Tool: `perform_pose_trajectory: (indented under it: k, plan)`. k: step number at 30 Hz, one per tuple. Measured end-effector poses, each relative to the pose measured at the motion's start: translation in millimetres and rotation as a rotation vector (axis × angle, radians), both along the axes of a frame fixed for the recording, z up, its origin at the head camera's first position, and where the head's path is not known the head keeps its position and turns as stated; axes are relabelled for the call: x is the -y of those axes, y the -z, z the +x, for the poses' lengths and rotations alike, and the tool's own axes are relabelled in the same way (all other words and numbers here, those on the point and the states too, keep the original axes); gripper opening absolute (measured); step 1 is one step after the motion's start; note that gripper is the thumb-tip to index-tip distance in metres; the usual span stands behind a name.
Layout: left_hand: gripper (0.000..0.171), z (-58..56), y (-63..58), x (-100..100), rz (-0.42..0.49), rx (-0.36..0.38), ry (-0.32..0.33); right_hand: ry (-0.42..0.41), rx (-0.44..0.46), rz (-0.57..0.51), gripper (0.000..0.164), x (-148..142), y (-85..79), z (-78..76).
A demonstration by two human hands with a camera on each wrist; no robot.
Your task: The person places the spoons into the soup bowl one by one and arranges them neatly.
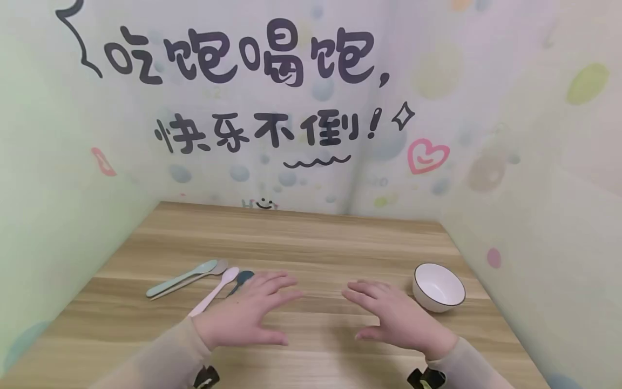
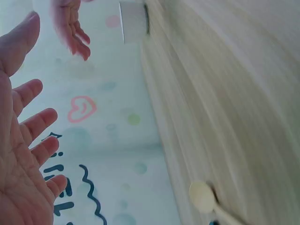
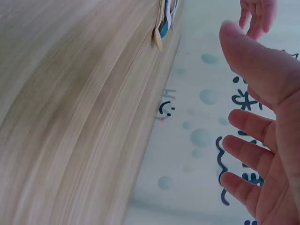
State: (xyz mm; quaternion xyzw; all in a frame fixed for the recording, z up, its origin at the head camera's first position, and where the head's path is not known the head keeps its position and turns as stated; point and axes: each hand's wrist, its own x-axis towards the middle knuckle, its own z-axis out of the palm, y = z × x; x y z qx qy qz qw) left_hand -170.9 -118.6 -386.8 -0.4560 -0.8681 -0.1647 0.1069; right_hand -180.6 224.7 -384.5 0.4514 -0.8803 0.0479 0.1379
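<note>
bowl point(image 1: 439, 285), round, deep and white with a thin dark rim, stands upright on the bench point(image 1: 311, 243), and as far as we can judge no handling is under way: nothing is held, and every piece we see rests on the wood, so lifting or arranging anything would be left to do. well to the left of the bowl lie the spoons: a light blue spoon point(image 1: 182, 279) beside a grey spoon point(image 1: 222, 266) with a thin pale handle, then, nearer the bowl, a pink spoon point(image 1: 221, 289) and a dark blue spoon point(image 1: 244, 277); we also find a cream spoon point(image 2: 202, 197) in the left wrist view, at the spoons' end nearest the bowl. our right hand point(image 1: 393, 319) hangs just left of the bowl, fingers spread and gripping nothing; our left hand point(image 1: 252, 310), farther left of the bowl, is equally loose and unladen, hiding part of the spoons, and the two stand well apart. we read the spoons as smooth and matt, with oval heads on slim handles, the bowl as slightly glossy, though we cannot tell ceramic from plastic. around the bowl runs streaky, pale brown wood grain; behind it rises a smooth wall point(image 1: 243, 97) with dark rounded lettering and soft coloured spots.
</note>
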Motion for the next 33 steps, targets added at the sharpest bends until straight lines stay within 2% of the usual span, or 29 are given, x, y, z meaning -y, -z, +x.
perform_pose_trajectory:
  k: [2, 5, 10, 15, 18, 21, 24, 29, 33]
  plan:
    - [0.072, 0.4, 3.4, -7, 0.050, 0.029, 0.006, 0.020, 0.005, -0.020, 0.077, -4, 2.5, -1.6]
    - [0.068, 0.1, 7.9, -19, 0.093, 0.095, -0.027, 0.060, 0.035, -0.051, 0.074, -12, 7.2, -4.1]
    - [0.063, -3.8, 10.0, -39, 0.173, 0.293, -0.137, 0.129, 0.073, -0.106, 0.071, -27, 16.8, -9.4]
    - [0.064, -14.3, 13.7, -58, 0.269, 0.489, -0.216, 0.231, 0.118, -0.182, 0.069, -48, 25.2, -19.5]
    - [0.062, -22.1, 18.4, -71, 0.332, 0.565, -0.247, 0.288, 0.127, -0.226, 0.067, -62, 29.2, -27.9]
    - [0.059, -30.6, 22.3, -88, 0.400, 0.627, -0.248, 0.347, 0.141, -0.274, 0.065, -77, 31.8, -35.6]
    - [0.055, -38.0, 25.5, -104, 0.435, 0.664, -0.238, 0.402, 0.152, -0.310, 0.062, -91, 34.2, -41.9]
    - [0.051, -47.8, 31.7, -123, 0.416, 0.658, -0.246, 0.455, 0.138, -0.360, 0.057, -114, 37.5, -50.2]
    - [0.052, -52.9, 38.1, -133, 0.406, 0.665, -0.253, 0.499, 0.194, -0.412, 0.057, -135, 40.5, -57.0]
